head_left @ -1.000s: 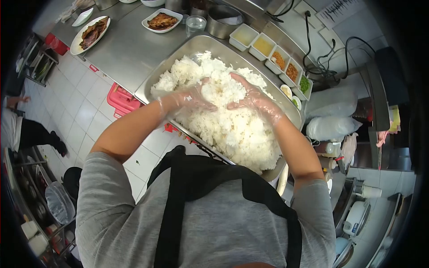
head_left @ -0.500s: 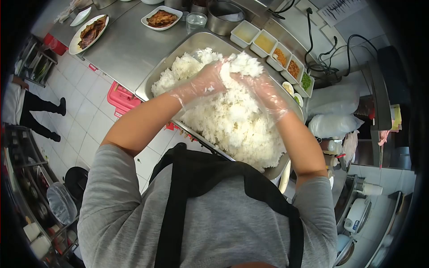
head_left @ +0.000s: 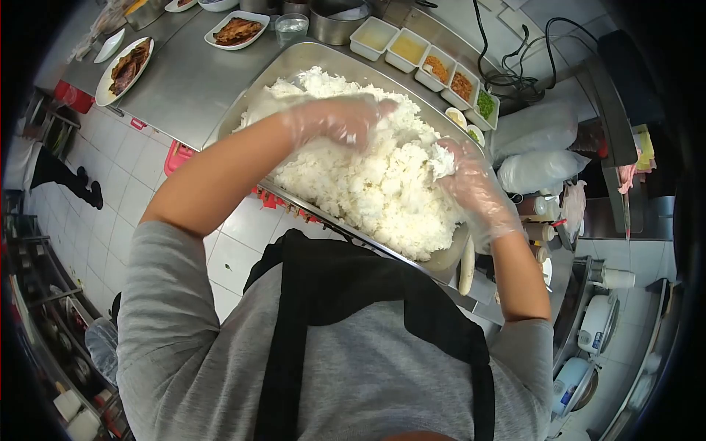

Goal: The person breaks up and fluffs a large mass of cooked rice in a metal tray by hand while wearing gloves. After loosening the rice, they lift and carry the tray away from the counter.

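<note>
A large steel tray [head_left: 254,81] holds a big heap of white rice [head_left: 368,187]. My left hand [head_left: 342,119], in a clear plastic glove, hovers over the heap's back left part, its fingers smeared by motion and pointing right. My right hand [head_left: 467,176], gloved alike, is at the right side of the heap, its fingers curled round a small clump of rice [head_left: 442,162]. The two hands are apart, with rice showing between them.
Small containers of toppings [head_left: 408,50] line the tray's back right edge. Plates of browned meat [head_left: 237,31], a glass of water [head_left: 292,28] and a steel pot [head_left: 334,26] stand behind. A wooden handle [head_left: 467,266] is at the front right. Another person [head_left: 55,167] stands far left.
My hands have separated: the right moved right and down, the left stayed over the back left. The rice clump held up between them is gone from there. The view has shifted slightly.
</note>
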Motion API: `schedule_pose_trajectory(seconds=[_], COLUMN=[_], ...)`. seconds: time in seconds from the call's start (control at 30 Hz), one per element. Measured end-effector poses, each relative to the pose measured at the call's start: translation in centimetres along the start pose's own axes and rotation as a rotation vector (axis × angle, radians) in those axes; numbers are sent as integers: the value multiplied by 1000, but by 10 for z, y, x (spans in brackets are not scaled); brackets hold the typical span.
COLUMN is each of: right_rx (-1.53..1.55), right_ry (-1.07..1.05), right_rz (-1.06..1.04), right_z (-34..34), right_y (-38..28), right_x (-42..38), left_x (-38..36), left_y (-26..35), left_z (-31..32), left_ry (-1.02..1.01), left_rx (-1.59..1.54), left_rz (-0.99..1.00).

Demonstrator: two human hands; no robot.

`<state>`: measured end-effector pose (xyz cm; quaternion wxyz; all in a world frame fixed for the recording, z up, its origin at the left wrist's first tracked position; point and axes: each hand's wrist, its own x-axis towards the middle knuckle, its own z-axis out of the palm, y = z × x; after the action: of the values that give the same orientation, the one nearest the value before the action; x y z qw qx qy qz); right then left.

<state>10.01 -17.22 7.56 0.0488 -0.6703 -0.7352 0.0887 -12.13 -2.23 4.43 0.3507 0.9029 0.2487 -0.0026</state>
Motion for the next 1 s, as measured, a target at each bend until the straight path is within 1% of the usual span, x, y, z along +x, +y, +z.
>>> schedule_pose_trajectory(seconds=[0.07, 0.17, 0.27, 0.3, 0.4, 0.43, 0.5, 0.53, 0.6, 0.63, 0.7, 0.77, 0.83, 0.87, 0.9, 0.93, 0.97, 1.0], right_rx=[222, 210, 432, 413, 186, 151, 80, 140, 262, 24, 649, 1001, 1080, 1115, 1146, 1174, 843, 432], right_ry=[32, 156, 15, 79, 148, 170, 211, 198, 178, 200, 129, 3, -177, -271, -368, -468, -327, -27], right_rz=[16, -197, -50, -104, -233, -255, -288, -240, -136, -273, -38, 187, 374, 464, 553, 642, 153, -211], right_z=[-3, 14, 39, 56, 88, 97, 111, 106, 90, 80, 72, 66, 58, 54, 52, 52, 85, 117], right_y=[-2, 10, -9, -7, 2, 5, 8, 4, -5, -4, -12, -25, -39, -45, -51, -56, -39, -22], right_x=[-10, -18, -16, -9, 34, 50, 73, 74, 73, 63, 30, -2, -26, -37, -48, -58, -65, -72], left_x=[-23, -49, -47, -43, -31, -22, -5, 5, 27, 39, 62, 71, 79, 87, 99, 94, 89, 61], left_y=[16, 34, 1, -4, -18, -37, -56, -65, -90, -105, -128, -122, -94, -114, -149, -148, -146, -105], left_z=[24, 76, 110, 103, 87, 96, 84, 79, 71, 67, 68, 66, 42, 51, 70, 69, 69, 49], left_ry=[88, 152, 322, 263, 194, 323, 311, 302, 283, 266, 213, 183, 181, 208, 235, 217, 198, 134], left_rx=[103, 531, 525, 606, 493, 491, 478, 469, -71, -340, -883, -718, 169, 135, 100, 132, 163, 260], left_rz=[133, 49, 211, 218, 87, 139, 159, 174, 162, 148, 104, -6, -137, -27, 81, 70, 60, -71])
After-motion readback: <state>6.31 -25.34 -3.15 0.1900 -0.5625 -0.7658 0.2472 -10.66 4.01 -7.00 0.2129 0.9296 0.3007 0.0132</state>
